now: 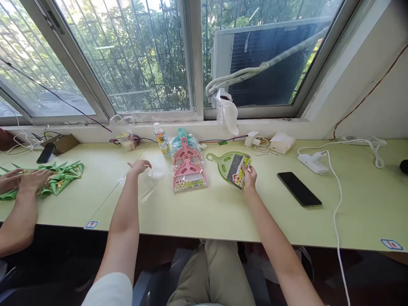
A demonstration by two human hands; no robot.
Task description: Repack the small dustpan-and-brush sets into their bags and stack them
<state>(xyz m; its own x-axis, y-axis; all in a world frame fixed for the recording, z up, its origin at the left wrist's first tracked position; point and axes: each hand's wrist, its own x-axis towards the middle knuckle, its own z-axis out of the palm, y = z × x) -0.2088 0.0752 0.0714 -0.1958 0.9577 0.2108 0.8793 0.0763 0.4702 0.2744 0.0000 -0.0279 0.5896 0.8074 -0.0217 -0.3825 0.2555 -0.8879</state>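
Observation:
My right hand [250, 176] grips the brush-end corner of a green dustpan and brush set [225, 165], with a printed card label [239, 172] over its grey bristles. The set's handle points left and away from me. Over the table to the left, my left hand [139, 166] has its fingers apart and nothing visible in them. A clear plastic bag [156, 172] lies just right of it. Between my hands, wrapped dustpan sets in pink [190, 172] and teal [181, 132] lie overlapped in a row.
A drink bottle [162, 139] stands by the window sill. On the right are a black phone [298, 189], a power strip [312, 163] and a white cable [338, 204]. At far left, another person's hands [33, 178] rest on green cone-shaped pieces [65, 177].

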